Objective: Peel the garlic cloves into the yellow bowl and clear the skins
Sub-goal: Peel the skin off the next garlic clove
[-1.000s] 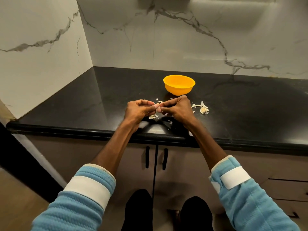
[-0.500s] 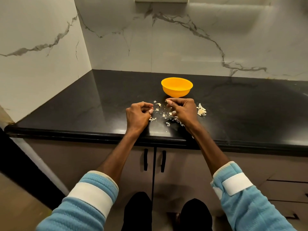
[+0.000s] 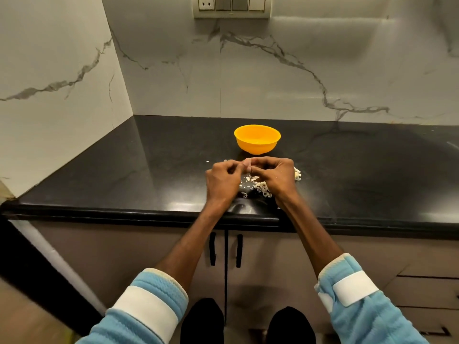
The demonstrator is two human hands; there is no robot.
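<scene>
Change: both hands, held apart and low over the skins half a second ago, have been brought together and lifted slightly in front of the bowl; the bowl has stayed in place, and more of the wall is now taken in at the top of the frame.
Wall: white marble with grey veins [image 3: 273, 70] is seen across the upper half; a switch plate [image 3: 231, 6] is set at the top centre.
Counter: a glossy black counter [image 3: 124, 175] is spread across the middle of the frame.
Cabinet: brown cabinet doors [image 3: 173, 244] are seen below the counter edge, with two dark handles [image 3: 212, 249] near the centre.
Sleeves: light blue sleeves with white bands [image 3: 139, 314] are pushed up both forearms at the bottom of the frame.
Left hand: the left hand [image 3: 222, 181] is held at centre frame, its fingers [image 3: 231, 168] curled and pinched onto a pale piece.
Right hand: the right hand [image 3: 278, 177] is held just right of it, fingers [image 3: 263, 162] curled, with the fingertips met against the left hand's on the same piece.
Yellow bowl: the yellow bowl [image 3: 257, 140] is stood upright on the counter just above the hands in the frame; its contents cannot be made out.
Skins: loose skins [image 3: 262, 188] are scattered on the counter beneath and between the hands, with a clump [image 3: 297, 174] just right of the right hand.
Pale piece: the pale piece [image 3: 247, 163] is pinched between both hands; whether it is clove or skin cannot be told.
</scene>
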